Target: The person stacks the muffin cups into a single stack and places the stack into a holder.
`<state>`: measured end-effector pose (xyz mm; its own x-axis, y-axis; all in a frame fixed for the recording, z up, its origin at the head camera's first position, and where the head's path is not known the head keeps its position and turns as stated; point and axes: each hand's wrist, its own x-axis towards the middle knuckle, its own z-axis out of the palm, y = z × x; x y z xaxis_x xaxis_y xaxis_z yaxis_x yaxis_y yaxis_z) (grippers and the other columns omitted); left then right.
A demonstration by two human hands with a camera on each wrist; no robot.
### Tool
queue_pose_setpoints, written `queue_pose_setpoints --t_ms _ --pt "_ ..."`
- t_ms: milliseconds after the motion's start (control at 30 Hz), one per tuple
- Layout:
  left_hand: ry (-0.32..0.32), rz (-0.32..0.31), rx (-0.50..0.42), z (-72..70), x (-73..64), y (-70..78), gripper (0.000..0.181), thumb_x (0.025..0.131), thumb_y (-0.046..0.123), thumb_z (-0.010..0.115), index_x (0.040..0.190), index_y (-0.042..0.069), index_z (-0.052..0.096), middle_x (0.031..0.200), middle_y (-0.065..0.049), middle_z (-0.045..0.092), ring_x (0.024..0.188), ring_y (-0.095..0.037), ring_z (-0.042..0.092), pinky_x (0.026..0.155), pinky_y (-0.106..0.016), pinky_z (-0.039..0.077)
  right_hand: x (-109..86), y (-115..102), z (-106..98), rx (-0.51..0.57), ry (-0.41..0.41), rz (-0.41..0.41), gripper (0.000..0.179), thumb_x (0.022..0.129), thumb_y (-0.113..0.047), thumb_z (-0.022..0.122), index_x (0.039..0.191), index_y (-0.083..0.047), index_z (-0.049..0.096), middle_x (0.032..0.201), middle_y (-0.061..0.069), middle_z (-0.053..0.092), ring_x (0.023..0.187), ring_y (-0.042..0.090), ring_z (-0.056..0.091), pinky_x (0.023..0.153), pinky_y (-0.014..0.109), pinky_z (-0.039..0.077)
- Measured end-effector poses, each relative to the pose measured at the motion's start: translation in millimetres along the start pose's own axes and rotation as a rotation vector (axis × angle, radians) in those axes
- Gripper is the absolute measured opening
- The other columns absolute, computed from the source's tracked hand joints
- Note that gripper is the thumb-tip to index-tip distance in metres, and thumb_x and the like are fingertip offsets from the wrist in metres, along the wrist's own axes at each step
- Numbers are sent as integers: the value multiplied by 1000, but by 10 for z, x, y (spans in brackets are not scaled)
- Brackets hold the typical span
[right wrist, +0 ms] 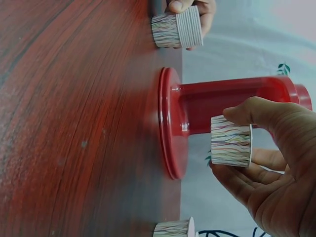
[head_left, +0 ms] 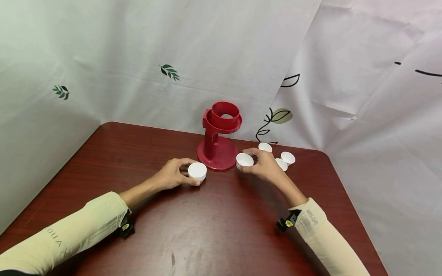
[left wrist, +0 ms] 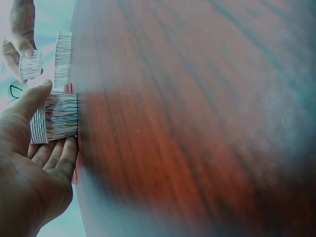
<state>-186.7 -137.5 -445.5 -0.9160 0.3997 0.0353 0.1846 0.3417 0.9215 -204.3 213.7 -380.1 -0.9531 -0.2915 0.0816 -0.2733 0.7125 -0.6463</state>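
My left hand [head_left: 171, 174] grips a stack of white paper baking cups [head_left: 197, 171] with thumb and fingers, left of the red stand's base. In the left wrist view the stack [left wrist: 57, 116] shows several nested rims and wavy coloured lines; its bottom is at the tabletop. My right hand [head_left: 265, 165] pinches a single paper baking cup [head_left: 244, 161], its mouth up, just right of the stand. In the right wrist view this cup [right wrist: 231, 141] is held above the table. The red plastic stand [head_left: 221, 147] has a round base, an upright and a ring-shaped holder [head_left: 224, 115] on top.
Behind my right hand sit more paper cups: one at the back [head_left: 265, 147], one at the right [head_left: 288, 158] and one partly hidden [head_left: 281, 164]. White patterned cloth [head_left: 138, 69] hangs behind the brown wooden table [head_left: 207, 230].
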Motion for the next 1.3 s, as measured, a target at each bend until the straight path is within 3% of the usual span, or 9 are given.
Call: queue_pose_setpoints --t_ms 333,967,1300 --pt "-5 3 -11 0 3 -16 62 83 7 101 138 -2 75 124 -16 82 108 -19 78 98 -25 66 38 -55 50 32 -11 4 60 87 -23 94 141 -5 76 118 14 84 101 26 75 90 34 58" --pt "7 3 8 7 7 0 62 82 7 102 137 -1 75 123 -16 82 102 -16 77 94 -20 64 91 -209 109 24 -27 -33 58 87 -26 93 140 -8 77 118 10 84 100 23 74 89 34 57" --pt "2 -7 6 2 7 -6 62 82 8 102 138 -1 75 123 -15 82 105 -16 77 96 -23 65 116 -274 177 1 -42 -45 58 89 -28 91 141 -9 76 128 11 83 108 26 73 96 38 58"
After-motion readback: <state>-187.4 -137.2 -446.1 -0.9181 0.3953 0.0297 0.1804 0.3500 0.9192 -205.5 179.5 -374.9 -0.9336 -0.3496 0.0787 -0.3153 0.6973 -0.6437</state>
